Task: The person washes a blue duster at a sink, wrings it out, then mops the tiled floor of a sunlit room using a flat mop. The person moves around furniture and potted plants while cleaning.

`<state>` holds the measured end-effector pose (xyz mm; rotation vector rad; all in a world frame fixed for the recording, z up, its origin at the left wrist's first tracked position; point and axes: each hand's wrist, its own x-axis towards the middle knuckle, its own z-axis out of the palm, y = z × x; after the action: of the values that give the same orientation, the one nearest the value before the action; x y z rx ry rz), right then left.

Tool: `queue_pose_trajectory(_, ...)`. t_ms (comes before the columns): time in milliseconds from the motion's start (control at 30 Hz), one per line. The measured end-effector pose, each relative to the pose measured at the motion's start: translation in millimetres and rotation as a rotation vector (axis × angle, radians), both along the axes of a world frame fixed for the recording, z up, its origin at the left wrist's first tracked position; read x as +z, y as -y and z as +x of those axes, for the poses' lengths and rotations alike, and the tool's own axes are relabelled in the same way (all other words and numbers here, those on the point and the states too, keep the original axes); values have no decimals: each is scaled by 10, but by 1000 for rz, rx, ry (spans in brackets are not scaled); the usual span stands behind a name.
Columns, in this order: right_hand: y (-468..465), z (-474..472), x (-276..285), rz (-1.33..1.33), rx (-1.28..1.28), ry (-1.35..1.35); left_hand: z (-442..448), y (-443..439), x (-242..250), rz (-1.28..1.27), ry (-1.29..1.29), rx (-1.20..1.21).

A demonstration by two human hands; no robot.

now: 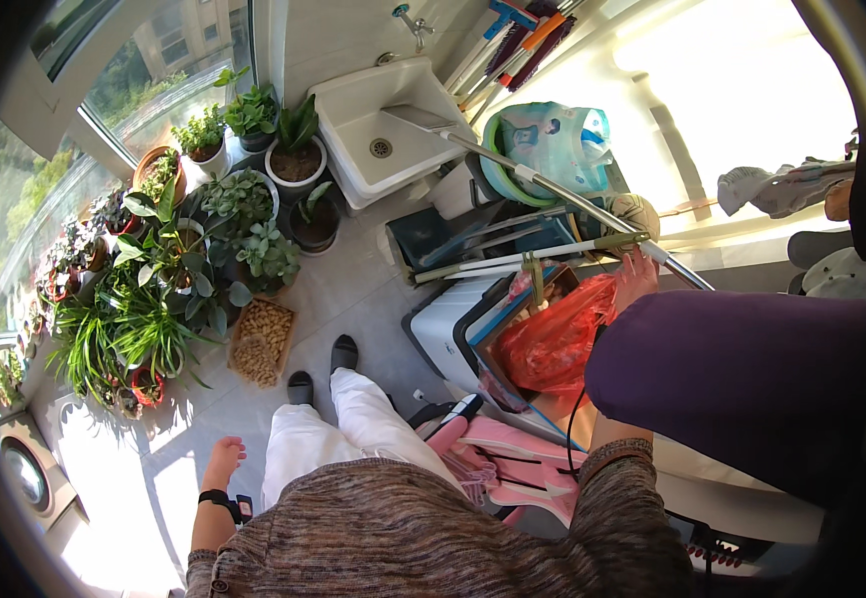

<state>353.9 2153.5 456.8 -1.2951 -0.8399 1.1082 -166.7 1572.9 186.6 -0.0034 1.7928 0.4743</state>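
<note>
My left hand [228, 452] hangs at my side over the tiled floor, holding nothing, a black band on its wrist. On the other side, my right hand [635, 278] reaches past a large purple fabric item [732, 359] that covers part of my forearm. Its fingers are at a metal pole [597, 212] and the end of a white-and-green pole [552, 250]; whether they grip either one cannot be made out. Just below that hand, a red plastic bag [560, 336] lies in an open cardboard box [511, 359] on a white container [444, 336].
Potted plants [171, 261] crowd the window side. A box of peanuts [261, 336] sits on the floor ahead. Beyond are a white sink [381, 123] with a flat mop head [414, 118] across it, and a green basin [496, 176]. Pink folded gear [515, 460] lies by my right leg.
</note>
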Motion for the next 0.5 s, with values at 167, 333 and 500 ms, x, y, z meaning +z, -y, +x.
queue_pose_trajectory(167, -296, -248, 268, 215, 71, 245, -8, 78, 45, -46, -40, 24)
queue_pose_trajectory(333, -458, -592, 556, 390, 55, 737, 64, 230, 135, -31, -41, 84)
queue_pose_trajectory(500, -429, -1069, 693, 385, 90, 414, 124, 307, 189, -56, -48, 123)
